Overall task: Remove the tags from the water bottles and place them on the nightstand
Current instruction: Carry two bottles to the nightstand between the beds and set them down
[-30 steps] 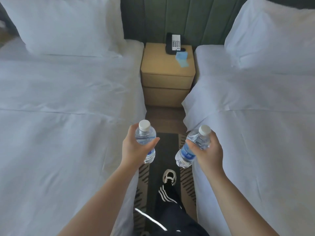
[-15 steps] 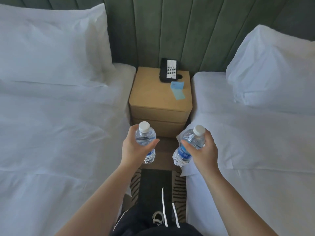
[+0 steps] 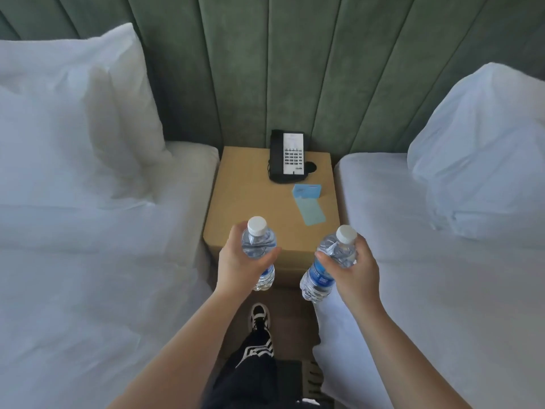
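My left hand (image 3: pixel 239 261) grips a clear water bottle (image 3: pixel 259 240) with a white cap and a blue label, held upright just over the front edge of the wooden nightstand (image 3: pixel 244 190). My right hand (image 3: pixel 354 267) grips a second water bottle (image 3: pixel 318 276) of the same kind, tilted with its cap up and to the right, in front of the nightstand's right corner. Two light blue paper tags (image 3: pixel 309 202) lie on the right part of the nightstand top. No tag shows on either bottle.
A black and white phone (image 3: pixel 290 156) stands at the back of the nightstand. White beds with pillows (image 3: pixel 73 128) flank it on both sides. A green padded headboard (image 3: pixel 295 69) rises behind. My leg and shoe (image 3: pixel 259 317) fill the narrow aisle below.
I have walked up the aisle; the nightstand is much closer, right under my hands. Both hands hold their bottles as before.
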`<state>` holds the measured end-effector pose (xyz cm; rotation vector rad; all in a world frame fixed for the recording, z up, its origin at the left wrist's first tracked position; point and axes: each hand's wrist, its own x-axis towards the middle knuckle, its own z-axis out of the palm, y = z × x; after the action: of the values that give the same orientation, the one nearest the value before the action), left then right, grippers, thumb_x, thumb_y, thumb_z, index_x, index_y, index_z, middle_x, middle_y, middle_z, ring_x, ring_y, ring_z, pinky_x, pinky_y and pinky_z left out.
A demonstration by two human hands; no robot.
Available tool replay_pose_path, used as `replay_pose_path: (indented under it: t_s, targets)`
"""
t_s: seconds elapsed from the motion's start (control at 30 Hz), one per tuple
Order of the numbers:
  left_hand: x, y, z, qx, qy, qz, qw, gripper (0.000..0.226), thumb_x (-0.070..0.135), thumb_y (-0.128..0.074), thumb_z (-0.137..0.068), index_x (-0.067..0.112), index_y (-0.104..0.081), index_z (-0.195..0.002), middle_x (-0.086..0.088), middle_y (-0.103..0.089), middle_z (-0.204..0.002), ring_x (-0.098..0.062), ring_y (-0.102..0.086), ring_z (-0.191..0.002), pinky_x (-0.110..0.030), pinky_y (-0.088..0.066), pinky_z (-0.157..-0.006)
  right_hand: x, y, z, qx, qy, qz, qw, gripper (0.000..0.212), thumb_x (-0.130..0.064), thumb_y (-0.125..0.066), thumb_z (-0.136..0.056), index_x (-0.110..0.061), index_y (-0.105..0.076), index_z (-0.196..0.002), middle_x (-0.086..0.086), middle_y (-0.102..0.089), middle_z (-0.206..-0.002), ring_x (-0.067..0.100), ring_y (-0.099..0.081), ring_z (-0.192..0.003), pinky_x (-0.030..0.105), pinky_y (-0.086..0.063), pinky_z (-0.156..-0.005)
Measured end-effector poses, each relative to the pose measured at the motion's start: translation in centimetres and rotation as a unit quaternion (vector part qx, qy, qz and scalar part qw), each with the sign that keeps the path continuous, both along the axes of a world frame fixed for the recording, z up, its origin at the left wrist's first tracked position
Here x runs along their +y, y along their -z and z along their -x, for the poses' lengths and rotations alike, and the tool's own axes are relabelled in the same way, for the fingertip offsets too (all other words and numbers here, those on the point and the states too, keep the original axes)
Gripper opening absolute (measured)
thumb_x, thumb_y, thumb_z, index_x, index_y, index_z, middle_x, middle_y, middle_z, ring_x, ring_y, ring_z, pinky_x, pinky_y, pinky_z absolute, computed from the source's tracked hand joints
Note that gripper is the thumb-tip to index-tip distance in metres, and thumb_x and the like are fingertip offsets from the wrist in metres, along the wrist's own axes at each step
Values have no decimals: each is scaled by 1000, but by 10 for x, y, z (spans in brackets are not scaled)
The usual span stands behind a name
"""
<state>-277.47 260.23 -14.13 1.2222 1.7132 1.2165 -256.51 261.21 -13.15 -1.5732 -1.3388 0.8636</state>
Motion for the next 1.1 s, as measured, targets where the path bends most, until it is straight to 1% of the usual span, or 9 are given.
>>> replay_pose_path:
  t_s: [0.17, 0.27, 0.43, 0.57, 0.7, 0.77, 0.83, 0.9, 1.1]
  targets:
    - [120, 3, 28, 15, 18, 30, 999, 64, 42, -84, -64, 39, -45, -115, 25, -59, -100, 10, -58, -92, -11, -44, -69, 118, 0, 31, -11, -2, 22, 1000, 45, -39, -82, -66, -44, -53, -101, -21, -64, -97, -8, -59, -93, 27, -53, -76]
    - [185, -1, 47, 13, 9, 46, 999, 66, 47, -83, -65, 36, -45, -118, 24, -57, -101, 3, -58, -91, -10, -42, -66, 185, -12, 49, -6, -19, 31, 999, 41, -39, -82, -68, -49, -52, -94, -26, -63, -91, -10, -58, -92, 25, -52, -75]
    - [274, 9, 69, 8, -30, 51, 998, 64, 58, -78, -55, 39, -47, -107, 27, -60, -92, 7, -59, -87, -3, -43, -57, 289, -13, 84, -8, -64, 30, 997, 47, -29, -83, -71, -21, -58, -110, -7, -66, -102, -2, -61, -93, 15, -48, -77]
    - [333, 31, 89, 12, -55, 61, 997, 61, 50, -81, -58, 41, -48, -109, 32, -60, -93, 11, -58, -87, -3, -42, -61, 362, 8, 114, 8, -112, 42, 993, 50, -25, -83, -70, -15, -59, -113, 2, -65, -108, 14, -61, -102, 31, -48, -92]
    - [383, 65, 110, 34, -89, 87, 992, 64, 52, -80, -59, 41, -44, -111, 24, -61, -93, 9, -57, -87, -11, -41, -64, 428, 43, 145, -12, -156, 28, 987, 52, -29, -85, -68, -20, -59, -112, -6, -64, -104, -2, -56, -95, 8, -39, -83]
    - [408, 85, 123, 51, -98, 106, 988, 62, 48, -81, -61, 44, -42, -108, 21, -60, -92, 4, -58, -85, -19, -45, -66, 459, 63, 162, -18, -183, 27, 983, 51, -31, -85, -67, -21, -58, -110, -7, -64, -102, -2, -57, -95, 6, -38, -80]
    - [435, 105, 137, 61, -107, 125, 984, 64, 45, -82, -61, 41, -42, -112, 20, -60, -93, -6, -59, -87, -26, -49, -69, 487, 83, 177, -20, -193, 32, 980, 53, -35, -84, -67, -22, -58, -111, -6, -64, -103, 1, -58, -96, 11, -41, -80]
    - [460, 121, 151, 58, -109, 138, 983, 66, 44, -82, -62, 38, -43, -115, 18, -59, -94, -10, -59, -88, -22, -46, -64, 512, 103, 189, -23, -194, 36, 980, 53, -38, -83, -67, -23, -56, -111, -4, -64, -105, 7, -59, -98, 18, -43, -81]
    - [507, 150, 175, 55, -118, 127, 983, 57, 51, -76, -59, 45, -41, -104, 22, -61, -90, 3, -58, -85, -20, -41, -57, 559, 146, 212, -26, -182, 13, 983, 58, -33, -85, -67, -21, -55, -115, -2, -63, -110, 14, -58, -104, 28, -45, -89]
